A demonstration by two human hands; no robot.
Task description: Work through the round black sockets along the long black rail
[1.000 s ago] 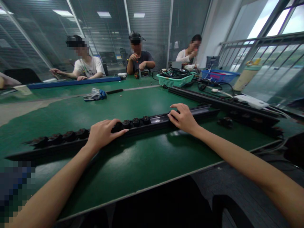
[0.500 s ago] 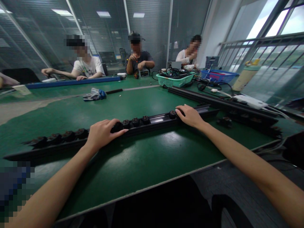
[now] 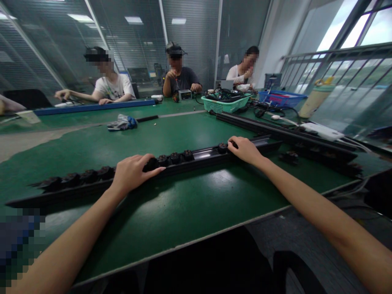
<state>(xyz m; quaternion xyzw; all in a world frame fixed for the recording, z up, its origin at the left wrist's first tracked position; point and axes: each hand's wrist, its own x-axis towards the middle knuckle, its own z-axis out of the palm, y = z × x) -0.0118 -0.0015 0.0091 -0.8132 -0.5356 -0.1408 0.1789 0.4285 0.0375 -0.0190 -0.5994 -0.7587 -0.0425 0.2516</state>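
Observation:
A long black rail lies across the green table in front of me, with several round black parts seated along it. My left hand rests on the rail near its middle, fingers curved over it and pressing down. My right hand sits further right on the rail, fingers curled beside a single black part that lies apart from the row. A bare shiny stretch of rail shows between the row and that part.
A second long black rail lies behind to the right, with loose black parts near it. A green basket of cables, a blue tray, a white power strip and gloves lie further back. Three people sit across the table.
My right hand slid to the right along the rail, uncovering a black part in the channel. My left hand stayed put.

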